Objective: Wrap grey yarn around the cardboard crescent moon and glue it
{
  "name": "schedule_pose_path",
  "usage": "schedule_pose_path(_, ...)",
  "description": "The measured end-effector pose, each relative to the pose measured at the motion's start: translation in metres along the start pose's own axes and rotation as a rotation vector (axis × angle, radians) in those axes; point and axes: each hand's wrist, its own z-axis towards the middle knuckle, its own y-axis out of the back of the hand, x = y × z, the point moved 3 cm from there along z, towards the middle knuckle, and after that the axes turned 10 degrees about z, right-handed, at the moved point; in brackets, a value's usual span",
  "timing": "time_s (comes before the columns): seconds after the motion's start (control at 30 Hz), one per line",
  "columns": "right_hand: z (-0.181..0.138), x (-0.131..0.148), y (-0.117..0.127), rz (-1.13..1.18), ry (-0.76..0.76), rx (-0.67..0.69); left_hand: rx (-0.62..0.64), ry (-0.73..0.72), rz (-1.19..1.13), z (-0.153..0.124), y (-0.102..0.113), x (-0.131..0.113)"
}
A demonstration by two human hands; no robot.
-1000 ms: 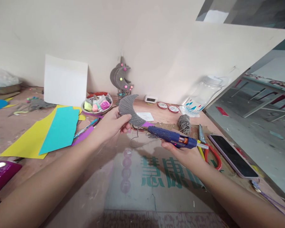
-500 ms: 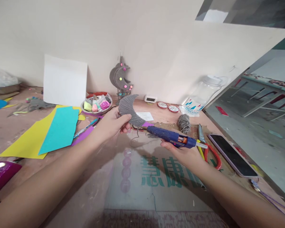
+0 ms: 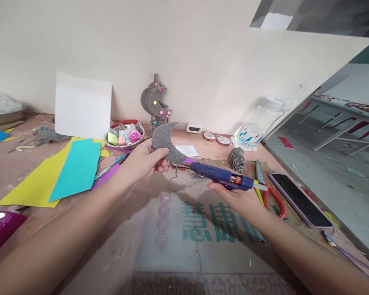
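My left hand point(image 3: 144, 159) pinches a grey yarn-wrapped crescent moon point(image 3: 166, 141) by its lower inner edge and holds it up above the table. A loose grey yarn tail point(image 3: 175, 174) hangs from its lower tip. My right hand point(image 3: 238, 198) is closed around a blue hot glue gun point(image 3: 221, 177); its nozzle points left at the crescent's lower tip, almost touching it. A finished grey crescent ornament point(image 3: 156, 100) with coloured pompoms leans on the wall behind.
Yellow and teal paper sheets point(image 3: 67, 168) lie left, beside a bowl of coloured bits point(image 3: 124, 136). A ball of grey yarn point(image 3: 237, 159), red-handled pliers point(image 3: 272, 196) and a phone point(image 3: 299, 200) lie right. A plastic jar point(image 3: 260, 123) stands at the wall. Printed cardboard point(image 3: 203, 229) covers the table.
Both hands hold nearly the same pose; the view has drifted slightly, nothing taken or released.
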Motion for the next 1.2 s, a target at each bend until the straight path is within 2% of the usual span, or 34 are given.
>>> schedule_pose_path(0.2,-0.0005,0.0005,0.0005,-0.029,0.007,-0.008,0.006,0.0,-0.002,-0.0004,-0.0003,-0.0016)
schedule_pose_path(0.7,-0.001,-0.0001,0.0021,-0.071,-0.007,-0.135,-0.003,-0.016,0.03,-0.0011,0.0008,-0.0032)
schedule_pose_path(0.87,0.0004,0.0008,0.0017,-0.053,-0.013,-0.096,-0.006,-0.015,0.037,-0.0016,0.0014,-0.0056)
schedule_pose_path(1.2,0.0022,-0.0041,0.0054,-0.089,0.021,-0.173,-0.017,-0.037,0.043,-0.0043,0.0025,-0.0077)
